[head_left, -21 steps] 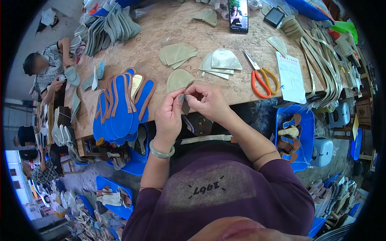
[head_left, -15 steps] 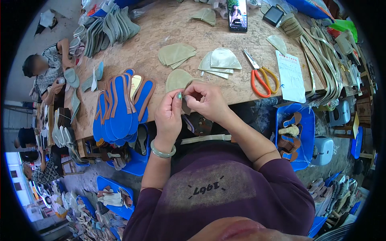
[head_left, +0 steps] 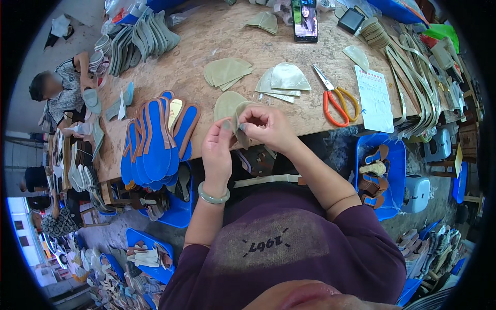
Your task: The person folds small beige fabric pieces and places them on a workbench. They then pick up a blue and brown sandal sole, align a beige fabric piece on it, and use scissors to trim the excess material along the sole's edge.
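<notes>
In front of my chest, at the table's near edge, my right hand (head_left: 267,129) pinches a folded or curved khaki piece (head_left: 241,135) of sheet material between thumb and fingers. Close beside its left edge, my left hand (head_left: 217,155) has thumb and forefinger pressed together; whatever is between them is too small to make out. A rounded khaki piece (head_left: 227,105) lies flat on the table just behind my fingers. Farther back are a fanned stack of khaki half-oval pieces (head_left: 227,71) and some paler, shiny half-oval pieces (head_left: 289,77).
Scissors (head_left: 336,98) with orange and yellow handles lie right of centre, beside a paper sheet (head_left: 374,101). Blue insoles with brown edging (head_left: 155,144) pile at the left. A phone (head_left: 305,20) stands at the back. Blue bins (head_left: 395,178) hold shoe parts below. A co-worker (head_left: 67,88) sits far left.
My fingertips have drawn slightly apart, and more of the khaki piece shows between them. The phone's picture differs. At the far left, the co-worker's lower hand has shifted.
</notes>
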### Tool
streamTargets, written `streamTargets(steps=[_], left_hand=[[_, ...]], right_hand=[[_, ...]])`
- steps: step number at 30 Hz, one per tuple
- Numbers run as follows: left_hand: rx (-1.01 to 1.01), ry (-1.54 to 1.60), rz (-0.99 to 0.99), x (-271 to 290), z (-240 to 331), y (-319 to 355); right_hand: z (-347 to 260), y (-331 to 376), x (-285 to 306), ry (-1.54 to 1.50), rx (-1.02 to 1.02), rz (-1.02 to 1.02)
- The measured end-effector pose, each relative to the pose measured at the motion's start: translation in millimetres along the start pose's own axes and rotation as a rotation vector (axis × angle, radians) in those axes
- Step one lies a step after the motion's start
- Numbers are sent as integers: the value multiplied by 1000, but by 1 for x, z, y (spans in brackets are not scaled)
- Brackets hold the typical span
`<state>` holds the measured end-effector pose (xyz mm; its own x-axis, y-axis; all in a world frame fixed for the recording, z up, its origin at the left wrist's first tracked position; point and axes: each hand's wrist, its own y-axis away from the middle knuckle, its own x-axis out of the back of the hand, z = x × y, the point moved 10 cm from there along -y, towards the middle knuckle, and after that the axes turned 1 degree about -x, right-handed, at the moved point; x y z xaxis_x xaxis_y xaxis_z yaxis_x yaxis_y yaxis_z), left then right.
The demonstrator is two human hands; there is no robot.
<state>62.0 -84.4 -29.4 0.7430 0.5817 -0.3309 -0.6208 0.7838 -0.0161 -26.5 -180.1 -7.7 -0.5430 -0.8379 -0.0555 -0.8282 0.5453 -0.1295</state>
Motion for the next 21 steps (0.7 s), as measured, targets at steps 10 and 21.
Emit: streamTargets(steps=[10, 21], left_hand=[[-50, 24, 104, 11, 4, 2], [-250, -220, 119, 2, 23, 10]], right_hand=[[17, -5, -10, -358, -83, -129], [6, 2, -4, -412, 135, -6]])
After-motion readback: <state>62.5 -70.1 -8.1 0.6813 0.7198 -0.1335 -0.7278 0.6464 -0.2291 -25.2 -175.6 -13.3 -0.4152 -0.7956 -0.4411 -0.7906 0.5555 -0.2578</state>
